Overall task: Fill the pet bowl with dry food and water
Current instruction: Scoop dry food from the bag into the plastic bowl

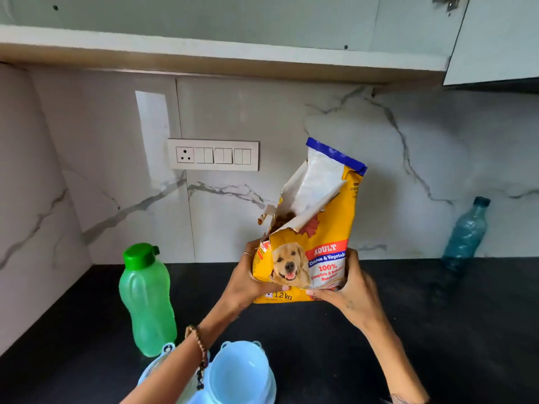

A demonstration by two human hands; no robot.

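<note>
Bag [313,228]: yellow dog-food bag, upright, torn open at top, kibble visible inside; print reads "ADULT", "Chicken & Vegetable", "100%", "1.2 kg".
Left hand [248,279]: grasps bag's lower left side.
Right hand [351,290]: grasps bag's lower right side.
Pet bowl [242,371]: light blue, on desk [437,330], 7 o'clock of bag.
Green bottle [145,298]: capped, upright, 9 o'clock of bowl.
Blue bottle [466,234]: 3 o'clock, against wall.

Both hands grip the lower part of a torn-open yellow dog-food bag [309,258], held upright above the black countertop [437,330]: left hand [248,282] at its 9 o'clock side, right hand [350,290] at 3 o'clock. Brown kibble [284,219] shows in the opening. Light-blue pet bowl [242,374] lies at 6 o'clock; green bottle [147,301] at 8 o'clock; teal bottle [466,234] at 3 o'clock against the marble wall [408,170].
</note>
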